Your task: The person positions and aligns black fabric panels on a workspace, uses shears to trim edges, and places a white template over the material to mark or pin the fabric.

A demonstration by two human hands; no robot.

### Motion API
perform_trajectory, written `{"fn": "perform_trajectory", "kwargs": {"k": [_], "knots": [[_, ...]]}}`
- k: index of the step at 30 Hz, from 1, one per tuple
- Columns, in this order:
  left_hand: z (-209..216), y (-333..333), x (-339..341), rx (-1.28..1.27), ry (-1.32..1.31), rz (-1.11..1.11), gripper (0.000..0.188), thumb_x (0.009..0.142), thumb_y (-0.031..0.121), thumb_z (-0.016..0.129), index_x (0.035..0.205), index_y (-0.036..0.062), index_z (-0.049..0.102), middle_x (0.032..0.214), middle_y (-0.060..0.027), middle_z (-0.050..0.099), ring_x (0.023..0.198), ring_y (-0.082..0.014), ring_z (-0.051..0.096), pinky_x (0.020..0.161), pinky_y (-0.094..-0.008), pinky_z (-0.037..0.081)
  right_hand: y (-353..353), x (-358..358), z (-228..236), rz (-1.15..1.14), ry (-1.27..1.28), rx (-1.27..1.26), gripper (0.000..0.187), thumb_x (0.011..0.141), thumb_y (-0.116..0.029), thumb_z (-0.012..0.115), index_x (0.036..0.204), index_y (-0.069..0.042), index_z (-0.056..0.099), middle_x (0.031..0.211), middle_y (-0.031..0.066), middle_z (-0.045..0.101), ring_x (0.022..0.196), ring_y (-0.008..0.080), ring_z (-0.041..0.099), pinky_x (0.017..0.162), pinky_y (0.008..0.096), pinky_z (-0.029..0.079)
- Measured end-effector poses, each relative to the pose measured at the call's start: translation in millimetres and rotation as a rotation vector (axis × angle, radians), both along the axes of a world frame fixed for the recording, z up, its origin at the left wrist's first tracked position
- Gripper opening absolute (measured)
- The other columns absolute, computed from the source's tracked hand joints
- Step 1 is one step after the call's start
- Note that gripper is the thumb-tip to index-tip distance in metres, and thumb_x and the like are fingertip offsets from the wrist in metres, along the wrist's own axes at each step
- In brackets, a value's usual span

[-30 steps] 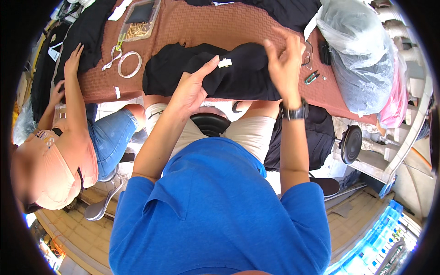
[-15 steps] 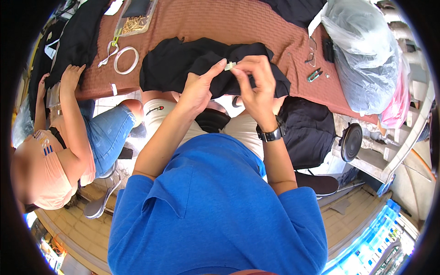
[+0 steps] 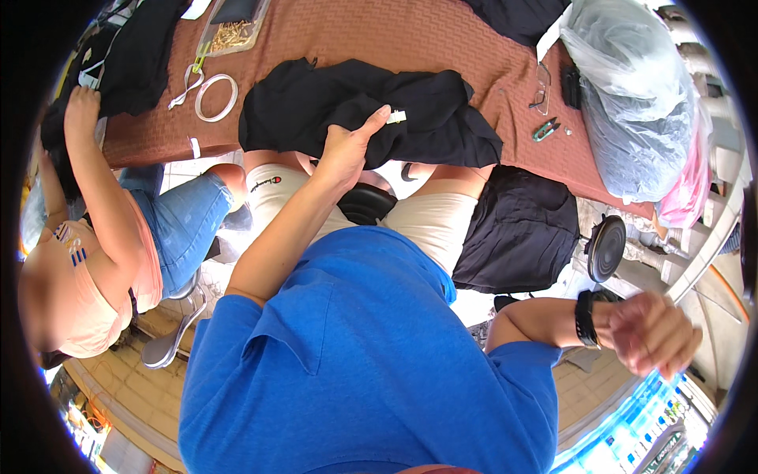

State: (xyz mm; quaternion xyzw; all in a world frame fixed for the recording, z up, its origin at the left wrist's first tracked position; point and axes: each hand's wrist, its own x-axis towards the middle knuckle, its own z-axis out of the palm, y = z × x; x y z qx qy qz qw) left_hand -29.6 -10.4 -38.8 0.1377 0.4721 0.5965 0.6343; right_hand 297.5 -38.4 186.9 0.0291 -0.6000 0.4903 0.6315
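Observation:
A black garment lies bunched along the near edge of the table, partly over my lap. My left hand is closed on its front part, thumb on top and fingers hidden under the cloth. Just beyond the thumb tip, a small white label sits on the black fabric. Out at the far lower right, well away from the garment, is my right hand. Its fingers are curled together and slightly blurred; whatever they may pinch is too small to make out.
Brown cloth covers the table. On it are a white ring, a clear box of gold-coloured pieces, green thread snips, eyeglasses and a big plastic bag. Left, a co-worker handles dark cloth. A black bag hangs right.
My right hand has left the label and swung far out to the lower right. My left hand still grips the garment. The co-worker's hands have shifted over the dark cloth.

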Motion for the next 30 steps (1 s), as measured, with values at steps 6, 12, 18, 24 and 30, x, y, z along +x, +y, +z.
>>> {"fn": "perform_trajectory", "kwargs": {"k": [6, 12, 18, 24, 30], "knots": [[-5.3, 1.0, 1.0, 0.004, 0.098, -0.004, 0.032, 0.091, 0.016, 0.075, 0.112, -0.0061, 0.064, 0.108, -0.0107, 0.068, 0.098, -0.0152, 0.065, 0.088, -0.0295, 0.053, -28.0, 33.0, 31.4, 0.192, 0.138, 0.135, 0.013, 0.082, -0.002, 0.077, 0.083, -0.008, 0.065, 0.073, 0.0008, 0.071, 0.066, 0.01, 0.069, 0.061, 0.0199, 0.047], [-15.8, 4.6, 1.8, 0.024, 0.065, 0.027, 0.031, 0.092, 0.017, 0.074, 0.113, -0.0043, 0.063, 0.109, -0.009, 0.068, 0.098, -0.0148, 0.064, 0.088, -0.0287, 0.052, -43.9, 44.7, 45.4, 0.212, 0.195, 0.281, 0.008, 0.082, 0.003, 0.072, 0.085, -0.003, 0.067, 0.075, 0.0044, 0.072, 0.069, 0.0133, 0.071, 0.064, 0.0217, 0.054], [-20.7, 8.3, -0.1, 0.017, 0.104, 0.064, 0.035, 0.092, 0.022, 0.075, 0.111, -0.0053, 0.064, 0.108, -0.0105, 0.067, 0.098, -0.0157, 0.064, 0.087, -0.0299, 0.052, -57.9, 47.6, 48.5, 0.245, 0.203, 0.312, 0.008, 0.082, 0.003, 0.072, 0.084, -0.002, 0.067, 0.075, 0.0059, 0.072, 0.069, 0.0146, 0.071, 0.064, 0.0228, 0.055], [-3.4, 11.1, -3.2, -0.073, 0.081, -0.004, 0.034, 0.097, 0.023, 0.068, 0.115, -0.0048, 0.064, 0.115, -0.0108, 0.067, 0.105, -0.0165, 0.065, 0.092, -0.0313, 0.053, -65.2, 46.4, 50.5, 0.268, 0.203, 0.329, 0.007, 0.083, 0.003, 0.072, 0.084, -0.001, 0.067, 0.075, 0.0073, 0.073, 0.069, 0.0158, 0.072, 0.064, 0.0239, 0.056], [23.5, 29.6, -15.1, 0.069, -0.316, -0.078, 0.035, 0.096, 0.021, 0.068, 0.12, -0.0044, 0.062, 0.119, -0.0124, 0.067, 0.112, -0.0207, 0.065, 0.102, -0.034, 0.052, -70.4, 47.4, 52.5, 0.281, 0.204, 0.339, 0.006, 0.083, 0.004, 0.071, 0.084, 0.0, 0.066, 0.075, 0.0088, 0.073, 0.069, 0.0171, 0.072, 0.064, 0.0251, 0.057]]}}
